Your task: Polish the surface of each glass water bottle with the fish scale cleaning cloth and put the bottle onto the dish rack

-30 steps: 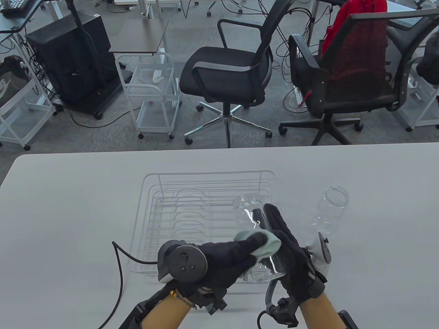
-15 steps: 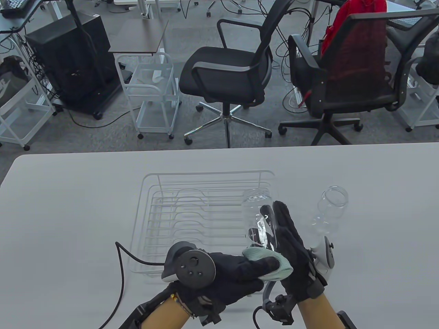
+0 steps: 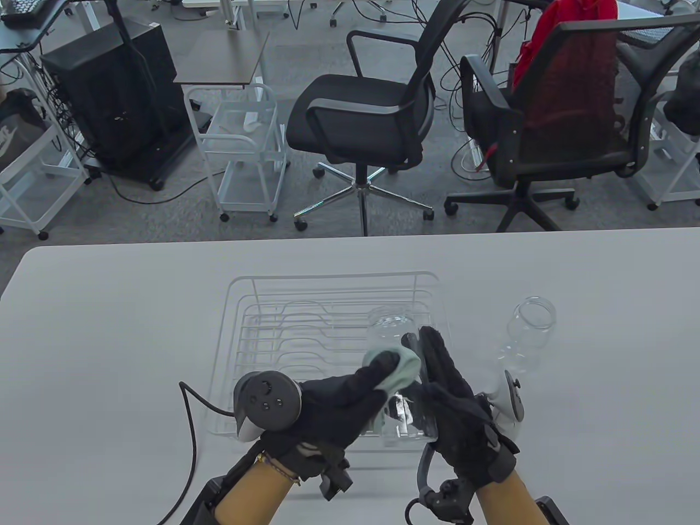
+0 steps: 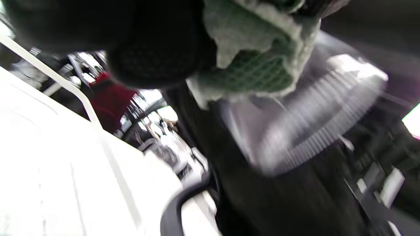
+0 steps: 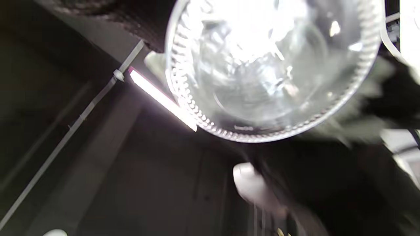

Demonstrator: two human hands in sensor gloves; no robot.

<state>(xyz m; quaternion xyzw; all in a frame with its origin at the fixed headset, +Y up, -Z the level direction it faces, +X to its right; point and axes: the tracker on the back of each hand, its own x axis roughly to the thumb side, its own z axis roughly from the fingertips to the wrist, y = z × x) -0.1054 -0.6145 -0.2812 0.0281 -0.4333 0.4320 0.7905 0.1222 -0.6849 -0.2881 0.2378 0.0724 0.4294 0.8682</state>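
Note:
A clear glass bottle (image 3: 395, 377) is held tilted above the near right part of the white wire dish rack (image 3: 284, 350), mouth pointing away. My right hand (image 3: 445, 394) grips it along its right side. My left hand (image 3: 350, 391) pinches the pale green fish scale cloth (image 3: 398, 372) and presses it against the bottle's upper body. The cloth (image 4: 252, 62) and the ribbed bottle base (image 4: 305, 131) fill the left wrist view. The round glass base (image 5: 272, 65) is close up in the right wrist view. A second glass bottle (image 3: 525, 336) stands upright on the table to the right.
The grey table (image 3: 109, 339) runs wide to both sides of the rack. A black cable (image 3: 191, 415) trails from my left hand across the near table. Office chairs (image 3: 372, 115) and white carts (image 3: 246, 153) stand on the floor beyond the far edge.
My left hand slid the cloth from the bottle's base up toward its neck. The bottle swung slightly left and my right hand shifted with it.

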